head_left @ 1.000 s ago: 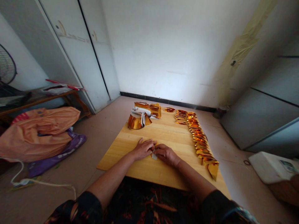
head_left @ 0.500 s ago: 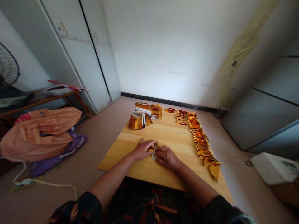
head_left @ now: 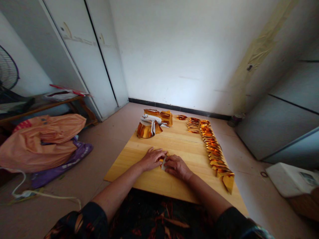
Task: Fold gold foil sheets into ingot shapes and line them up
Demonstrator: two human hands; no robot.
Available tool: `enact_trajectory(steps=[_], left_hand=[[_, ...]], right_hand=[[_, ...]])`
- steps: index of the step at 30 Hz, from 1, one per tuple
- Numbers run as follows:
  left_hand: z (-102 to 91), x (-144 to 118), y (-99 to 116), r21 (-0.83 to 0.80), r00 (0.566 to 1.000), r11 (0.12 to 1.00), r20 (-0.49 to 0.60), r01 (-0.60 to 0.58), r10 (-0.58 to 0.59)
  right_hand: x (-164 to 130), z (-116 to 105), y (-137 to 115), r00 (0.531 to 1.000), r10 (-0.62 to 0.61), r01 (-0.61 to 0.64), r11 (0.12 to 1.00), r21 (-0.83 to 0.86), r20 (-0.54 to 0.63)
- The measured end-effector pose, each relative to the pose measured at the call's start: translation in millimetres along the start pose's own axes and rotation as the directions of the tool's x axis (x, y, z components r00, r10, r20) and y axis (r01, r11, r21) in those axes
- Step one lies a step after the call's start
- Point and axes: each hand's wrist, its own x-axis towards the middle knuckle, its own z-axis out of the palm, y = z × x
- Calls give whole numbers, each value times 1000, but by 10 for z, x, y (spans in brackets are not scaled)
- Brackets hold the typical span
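Observation:
Near the front middle of the wooden board [head_left: 129, 166], a small sheet of gold foil paper [head_left: 163, 164] lies between my hands, its dull greyish back partly showing. My left hand [head_left: 152, 160] has its fingers closed on the paper's left side. From the right, my right hand [head_left: 178, 168] presses bent fingers on the same sheet. Most of the paper is hidden under the fingers. Folded gold foil pieces [head_left: 214, 147] stand in a long overlapping row along the board's right side.
Curved gold foil sheets [head_left: 146, 130] and a white-wrapped bundle [head_left: 152, 118] sit at the board's back left. A shorter group of folded foil pieces [head_left: 193, 124] is at the back. On the floor are an orange bag [head_left: 50, 136], a white cord [head_left: 54, 196] and a white box [head_left: 289, 179].
The hands stay over the foil paper with only a very slight shift of the fingers. The whole view has moved a little; the other pieces lie as before.

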Motion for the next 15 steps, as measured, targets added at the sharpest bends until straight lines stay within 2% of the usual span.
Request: enact_trajectory(steps=[4, 9, 15], left_hand=[[-11, 3, 8, 1, 1000, 1000, 0, 5, -5], [21, 14, -21, -8, 1000, 1000, 8, 16, -16], [36, 13, -43, 7, 1000, 1000, 13, 14, -14]], right_hand=[[52, 42, -16, 999, 9, -8, 1000, 29, -48], [84, 27, -72, 999, -22, 25, 995, 95, -32], [122, 9, -99, 1000, -3, 8, 984, 176, -31]])
